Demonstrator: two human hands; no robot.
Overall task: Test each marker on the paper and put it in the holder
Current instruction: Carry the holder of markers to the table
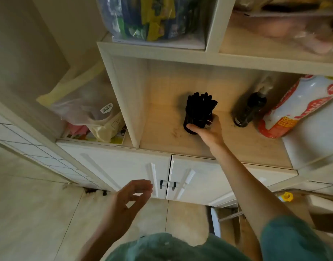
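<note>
Our right hand [209, 129] wraps the holder [192, 123] low down on the shelf [162, 119]. It looks full of markers [199, 104], stiff and maybe top-heavy. Our left hand [131, 194] hangs loose, holding nothing.

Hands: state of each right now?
Left hand: open, fingers loosely curled, holding nothing.
Right hand: gripping the black holder of markers on the shelf.

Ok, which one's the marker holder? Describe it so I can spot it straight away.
Find the open wooden shelf above the two white cabinet doors. The holder stands near its middle, in the grip of the right hand. Unlike the dark bottle to its right, it is a black cup bristling with black markers.
</note>
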